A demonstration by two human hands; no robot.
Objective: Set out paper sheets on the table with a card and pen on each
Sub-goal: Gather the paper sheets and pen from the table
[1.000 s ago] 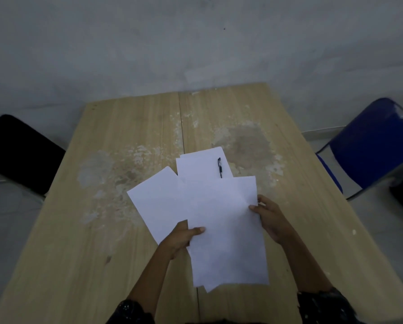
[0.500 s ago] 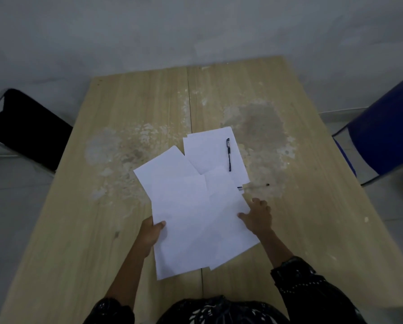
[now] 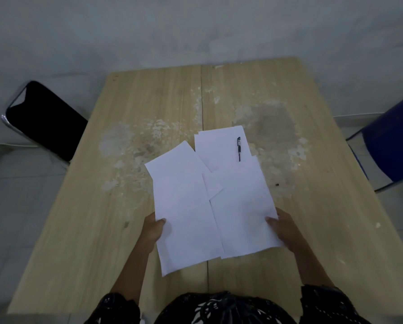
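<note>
The left grip (image 3: 155, 230) pinches the left sheet (image 3: 181, 206) at its edge, thumb on top. The right grip (image 3: 282, 230) pinches the right sheet (image 3: 242, 206) the same way. Both sheets are held over the wooden surface (image 3: 125, 230), their inner edges overlapping. Beyond them the far sheets (image 3: 217, 146) lie flat on the surface, a pen (image 3: 239, 148) on top near their right edge. A black chair (image 3: 44, 118) stands left, a blue chair (image 3: 392, 141) right.
</note>
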